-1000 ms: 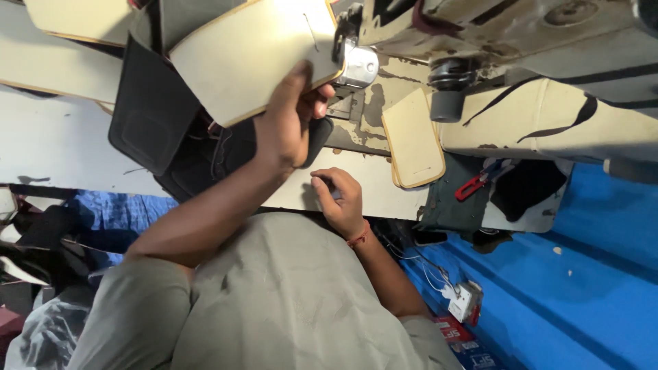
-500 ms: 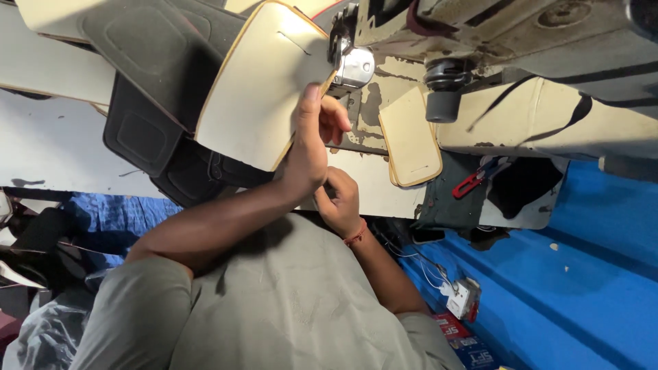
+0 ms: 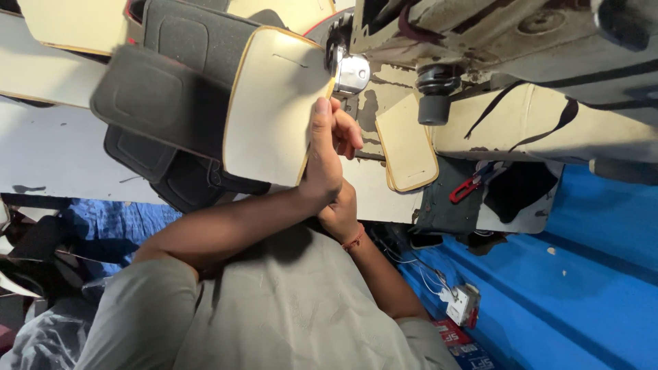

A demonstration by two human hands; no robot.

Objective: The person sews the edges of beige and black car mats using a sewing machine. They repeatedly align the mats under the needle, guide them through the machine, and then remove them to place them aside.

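My left hand [image 3: 323,152] grips the right edge of a cream padded panel [image 3: 271,103] with yellow edging. It holds the panel up against the shiny metal part [image 3: 351,72] of a sewing machine [image 3: 493,34]. Black padded pieces [image 3: 161,92] are attached behind the panel, on its left. My right hand [image 3: 341,214], with a red thread on the wrist, sits curled just under my left wrist at the worktable edge. Its fingers are hidden, so I cannot tell what it holds.
A second cream piece [image 3: 408,144] lies on the worn white worktable [image 3: 62,171] beside the machine. Red snips [image 3: 469,186] rest on a dark cloth to the right. A white power adapter [image 3: 462,303] with wires lies on the blue surface [image 3: 589,274].
My left hand has turned the cream panel and brought its edge up to the machine's metal part. My right hand has slid in under my left wrist.
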